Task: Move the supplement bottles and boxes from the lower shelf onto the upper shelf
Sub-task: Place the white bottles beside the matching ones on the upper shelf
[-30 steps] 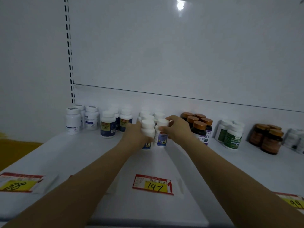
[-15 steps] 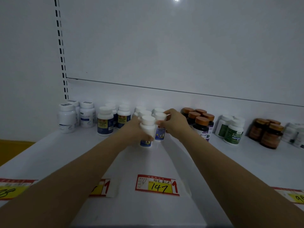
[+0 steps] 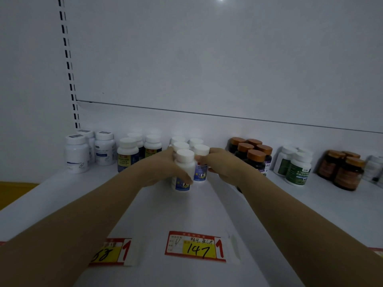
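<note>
On the white shelf (image 3: 62,195), a cluster of white-capped bottles with blue labels stands in the middle. My left hand (image 3: 165,168) wraps around the front bottle (image 3: 184,162) of that cluster. My right hand (image 3: 221,164) grips the bottle beside it (image 3: 201,152), whose blue label shows between the two hands. Several more white caps (image 3: 180,141) stand behind them, against the back panel.
Left of the hands stand plain white bottles (image 3: 76,154) and yellow-and-blue labelled ones (image 3: 127,154). To the right are brown-capped dark bottles (image 3: 256,156), green-labelled white bottles (image 3: 298,168) and amber bottles (image 3: 350,172). Price tags (image 3: 195,246) line the shelf's front edge.
The view has tilted and shifted slightly, so the shelf row sits a little differently. Both hands stay on the two front bottles, pressing them closer to the cluster.
</note>
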